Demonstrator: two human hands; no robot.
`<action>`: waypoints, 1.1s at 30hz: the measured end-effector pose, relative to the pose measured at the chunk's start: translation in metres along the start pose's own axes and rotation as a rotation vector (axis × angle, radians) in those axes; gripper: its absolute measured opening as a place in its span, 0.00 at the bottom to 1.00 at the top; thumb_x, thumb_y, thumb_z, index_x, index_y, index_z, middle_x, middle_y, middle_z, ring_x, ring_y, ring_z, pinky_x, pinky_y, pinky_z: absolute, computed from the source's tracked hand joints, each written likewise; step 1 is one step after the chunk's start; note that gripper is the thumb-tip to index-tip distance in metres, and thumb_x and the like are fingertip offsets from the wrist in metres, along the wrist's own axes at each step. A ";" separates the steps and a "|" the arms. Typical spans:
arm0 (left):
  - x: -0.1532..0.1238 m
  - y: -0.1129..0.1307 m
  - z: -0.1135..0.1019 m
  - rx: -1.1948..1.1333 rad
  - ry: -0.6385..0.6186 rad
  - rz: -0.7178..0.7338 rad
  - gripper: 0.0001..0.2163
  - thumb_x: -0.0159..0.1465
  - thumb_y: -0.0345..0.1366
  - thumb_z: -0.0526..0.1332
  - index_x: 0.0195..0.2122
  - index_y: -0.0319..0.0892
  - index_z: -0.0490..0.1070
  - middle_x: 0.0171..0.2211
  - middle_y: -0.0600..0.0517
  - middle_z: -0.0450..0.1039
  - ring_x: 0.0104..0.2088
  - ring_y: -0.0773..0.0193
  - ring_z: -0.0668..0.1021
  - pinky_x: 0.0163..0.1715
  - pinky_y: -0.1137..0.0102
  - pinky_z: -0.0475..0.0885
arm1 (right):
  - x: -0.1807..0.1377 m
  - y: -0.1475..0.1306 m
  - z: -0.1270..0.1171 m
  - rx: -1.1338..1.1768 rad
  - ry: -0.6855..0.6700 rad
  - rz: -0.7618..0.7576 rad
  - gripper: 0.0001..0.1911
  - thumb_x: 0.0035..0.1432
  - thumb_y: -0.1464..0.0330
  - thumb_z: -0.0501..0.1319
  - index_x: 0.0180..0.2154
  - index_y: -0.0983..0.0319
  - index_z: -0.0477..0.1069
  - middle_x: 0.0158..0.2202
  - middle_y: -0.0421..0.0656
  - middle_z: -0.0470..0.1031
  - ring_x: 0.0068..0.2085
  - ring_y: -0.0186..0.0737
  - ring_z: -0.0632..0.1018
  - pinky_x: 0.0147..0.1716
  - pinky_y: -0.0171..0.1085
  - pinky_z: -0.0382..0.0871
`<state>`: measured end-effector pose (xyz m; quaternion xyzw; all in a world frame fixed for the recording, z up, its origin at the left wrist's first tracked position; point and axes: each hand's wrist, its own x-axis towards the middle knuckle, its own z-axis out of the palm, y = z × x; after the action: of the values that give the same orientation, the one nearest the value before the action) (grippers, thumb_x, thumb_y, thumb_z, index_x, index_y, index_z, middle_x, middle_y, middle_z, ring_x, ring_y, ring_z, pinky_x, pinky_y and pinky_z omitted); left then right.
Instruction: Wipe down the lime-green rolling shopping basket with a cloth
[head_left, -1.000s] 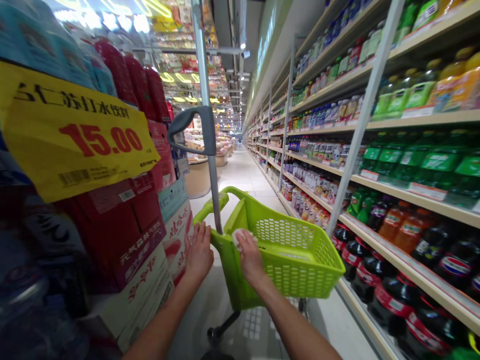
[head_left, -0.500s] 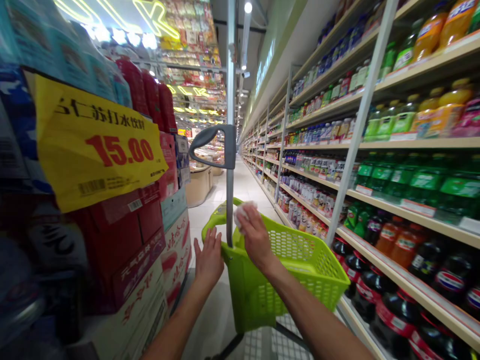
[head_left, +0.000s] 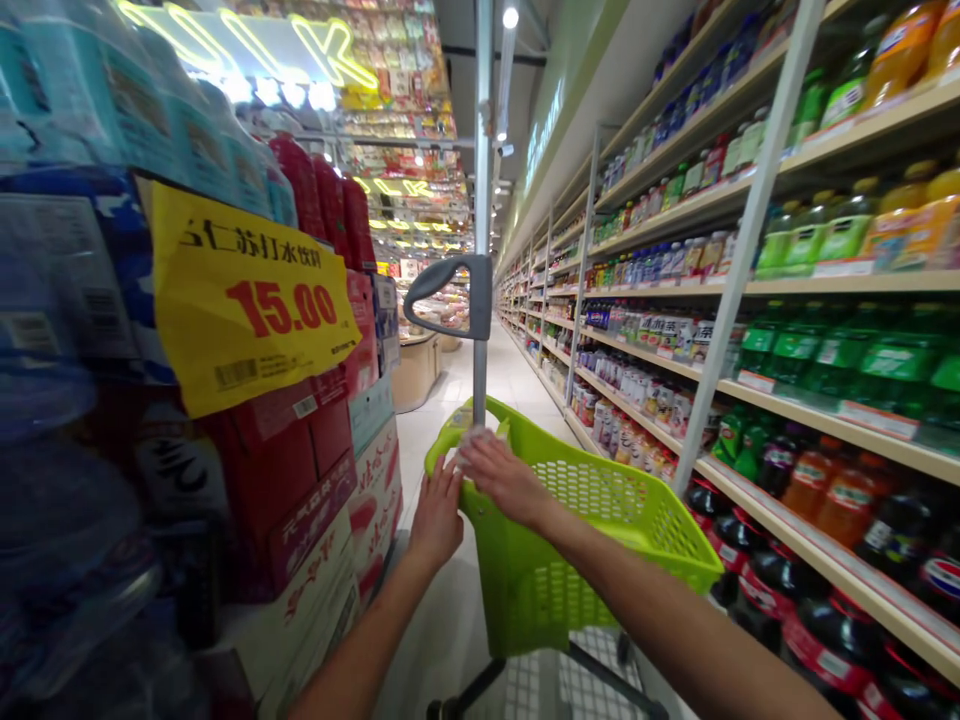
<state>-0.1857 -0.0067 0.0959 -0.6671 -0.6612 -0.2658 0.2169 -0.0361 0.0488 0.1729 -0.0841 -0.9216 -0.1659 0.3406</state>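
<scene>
A lime green plastic shopping basket (head_left: 600, 520) on wheels stands in a shop aisle in front of me. A grey pole with a grey handle (head_left: 450, 295) rises from its near rim. My right hand (head_left: 501, 472) presses a white cloth (head_left: 474, 438) flat onto the near left corner of the rim, fingers stretched over it. Just beside it, my left hand (head_left: 437, 515) rests against the outer left side of the basket, fingers up and together. Whether anything lies inside the basket cannot be seen.
Stacked drink cartons (head_left: 300, 480) with a yellow price sign (head_left: 251, 300) reading 15.00 stand close on the left. Long shelves (head_left: 795, 420) of bottled drinks run along the right. The tiled aisle floor (head_left: 495, 370) stretches ahead between them.
My right hand with the cloth rose from the basket rim up the pole, then came back down onto the rim's near corner. The view has drawn closer to the basket.
</scene>
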 end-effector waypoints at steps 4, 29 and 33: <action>0.000 0.002 -0.007 -0.052 -0.028 0.011 0.30 0.45 0.21 0.50 0.52 0.33 0.59 0.59 0.42 0.53 0.62 0.53 0.47 0.58 0.52 0.51 | 0.038 0.017 -0.013 0.044 0.246 0.091 0.18 0.60 0.74 0.47 0.51 0.62 0.64 0.56 0.45 0.61 0.62 0.40 0.50 0.59 0.49 0.47; -0.003 -0.005 -0.006 -0.109 0.005 0.031 0.29 0.45 0.22 0.51 0.51 0.34 0.57 0.57 0.41 0.54 0.62 0.52 0.46 0.58 0.50 0.49 | -0.068 -0.039 0.062 0.271 0.202 0.568 0.22 0.52 0.79 0.47 0.48 0.62 0.67 0.52 0.48 0.65 0.56 0.44 0.63 0.53 0.47 0.59; -0.003 -0.006 -0.011 -0.070 -0.030 0.031 0.29 0.45 0.22 0.51 0.52 0.35 0.57 0.58 0.42 0.54 0.61 0.52 0.47 0.58 0.51 0.49 | -0.082 -0.029 0.059 0.261 0.174 0.584 0.22 0.51 0.79 0.47 0.46 0.62 0.68 0.51 0.49 0.66 0.53 0.44 0.65 0.52 0.46 0.60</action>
<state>-0.1926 -0.0159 0.1018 -0.6883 -0.6443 -0.2755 0.1877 -0.0170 0.0396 0.0698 -0.2858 -0.8395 0.0514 0.4593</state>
